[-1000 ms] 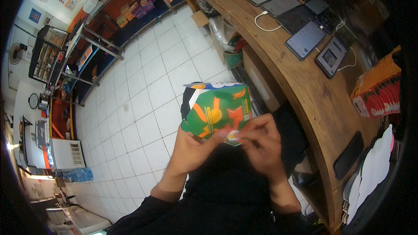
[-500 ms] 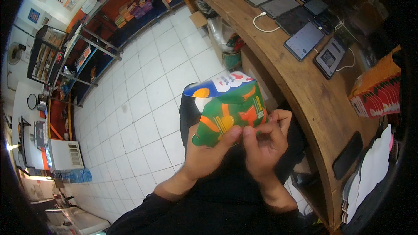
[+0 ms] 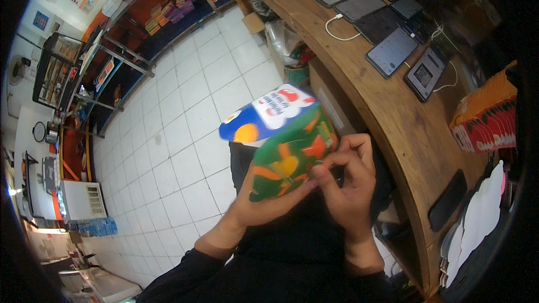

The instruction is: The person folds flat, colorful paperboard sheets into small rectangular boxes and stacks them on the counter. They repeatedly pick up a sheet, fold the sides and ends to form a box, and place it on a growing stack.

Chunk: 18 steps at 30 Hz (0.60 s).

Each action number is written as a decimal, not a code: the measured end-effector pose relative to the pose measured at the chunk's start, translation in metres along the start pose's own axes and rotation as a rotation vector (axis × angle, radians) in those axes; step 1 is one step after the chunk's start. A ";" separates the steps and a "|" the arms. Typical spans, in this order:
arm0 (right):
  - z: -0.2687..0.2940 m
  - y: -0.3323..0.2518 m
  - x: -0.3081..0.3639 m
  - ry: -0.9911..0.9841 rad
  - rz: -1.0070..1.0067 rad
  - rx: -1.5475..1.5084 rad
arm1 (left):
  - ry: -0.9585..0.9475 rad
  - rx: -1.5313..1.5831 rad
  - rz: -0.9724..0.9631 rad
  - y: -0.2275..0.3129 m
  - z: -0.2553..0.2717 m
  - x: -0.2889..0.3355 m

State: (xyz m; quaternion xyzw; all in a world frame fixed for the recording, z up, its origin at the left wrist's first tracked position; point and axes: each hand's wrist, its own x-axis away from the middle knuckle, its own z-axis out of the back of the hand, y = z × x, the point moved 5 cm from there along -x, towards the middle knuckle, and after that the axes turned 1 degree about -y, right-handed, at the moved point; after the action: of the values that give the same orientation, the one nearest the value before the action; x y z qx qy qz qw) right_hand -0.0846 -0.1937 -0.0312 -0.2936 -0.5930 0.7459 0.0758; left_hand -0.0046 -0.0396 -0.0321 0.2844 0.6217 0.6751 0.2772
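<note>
I hold a colourful carton in front of me, above my lap: green sides with orange and yellow shapes, and a blue and white top face. My left hand supports it from underneath, fingers along its lower edge. Pressed to the carton's right lower corner, my right hand pinches there with thumb and fingertips. The box tilts with its blue and white face turned up and to the left.
A curved wooden counter runs along my right with several tablets and a white cable. Orange and red packets and white papers lie at its near end. White floor tiles spread left toward shelving.
The carton has been turned and raised: its blue and white top face now shows, where a flat green side faced me before. Both hands shifted to its lower edge.
</note>
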 end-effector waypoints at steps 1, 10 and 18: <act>0.001 -0.002 -0.001 0.000 0.029 0.018 | 0.050 0.018 -0.006 -0.002 0.000 0.000; 0.009 -0.003 -0.001 0.100 0.111 0.048 | 0.064 -0.060 -0.194 -0.002 -0.008 -0.001; 0.017 -0.010 -0.009 -0.120 0.203 0.296 | -0.039 -0.206 0.039 0.012 0.007 -0.006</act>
State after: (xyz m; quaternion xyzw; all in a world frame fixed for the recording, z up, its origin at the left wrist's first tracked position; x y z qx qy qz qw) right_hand -0.0890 -0.2090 -0.0164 -0.2924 -0.4477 0.8450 0.0068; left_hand 0.0046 -0.0396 -0.0201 0.2798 0.5377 0.7351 0.3037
